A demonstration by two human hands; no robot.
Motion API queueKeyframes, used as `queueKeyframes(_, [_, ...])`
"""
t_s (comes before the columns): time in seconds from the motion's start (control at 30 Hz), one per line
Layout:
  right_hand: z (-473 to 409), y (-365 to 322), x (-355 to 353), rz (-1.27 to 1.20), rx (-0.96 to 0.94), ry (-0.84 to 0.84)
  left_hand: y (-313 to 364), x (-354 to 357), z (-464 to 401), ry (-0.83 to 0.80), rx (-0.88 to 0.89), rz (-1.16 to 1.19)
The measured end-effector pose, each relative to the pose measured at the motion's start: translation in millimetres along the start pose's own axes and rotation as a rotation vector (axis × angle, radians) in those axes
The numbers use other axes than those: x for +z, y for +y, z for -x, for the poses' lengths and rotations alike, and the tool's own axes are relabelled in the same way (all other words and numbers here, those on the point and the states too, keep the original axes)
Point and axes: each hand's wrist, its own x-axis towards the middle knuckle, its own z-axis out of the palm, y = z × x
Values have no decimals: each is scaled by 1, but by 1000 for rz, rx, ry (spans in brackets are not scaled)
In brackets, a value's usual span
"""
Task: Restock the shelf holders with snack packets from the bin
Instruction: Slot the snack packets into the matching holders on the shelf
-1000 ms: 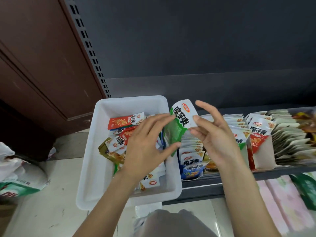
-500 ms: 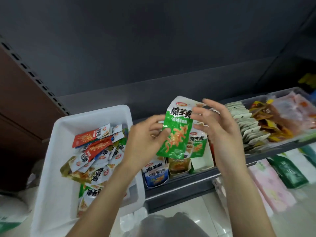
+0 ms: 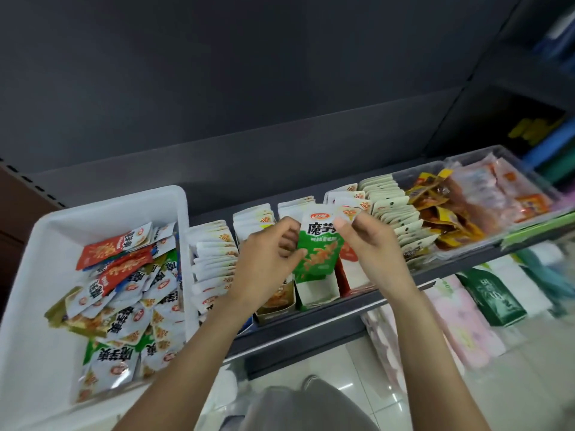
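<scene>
The white bin point(image 3: 102, 209) lay left, still well stocked; left hand point(image 3: 264, 265) and right hand point(image 3: 371, 244) each pinched the green packet point(image 3: 317, 244), marked "魔芋", above its white holder point(image 3: 315, 290) on the shelf point(image 3: 311, 334), where crooked entry risked buckling it against neighbouring rows.

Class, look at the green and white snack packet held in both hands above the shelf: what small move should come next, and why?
Probably lower the green and white snack packet into the white cardboard holder below it. The left hand and right hand pinch it upright above that holder, whose front section looks unfilled.
</scene>
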Motion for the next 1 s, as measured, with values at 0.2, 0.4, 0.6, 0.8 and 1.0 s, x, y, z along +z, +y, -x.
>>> queueKeyframes(0.2, [-9, 30, 1, 243, -69, -115, -6, 10, -3, 75, 67, -233])
queueKeyframes(0.4, [-12, 47, 6, 475, -158, 69, -15, 14, -8, 113, 194, -439])
queueKeyframes(0.6, [-8, 46, 16, 513, -106, 118, -23, 7, -7, 188, 218, -481])
queueKeyframes(0.8, [11, -4, 29, 473, -264, 249, -33, -53, 29, 442, 280, -337])
queueKeyframes(1.0, [16, -57, 111, 381, -433, -105, -94, -133, 90, 689, 104, -370])
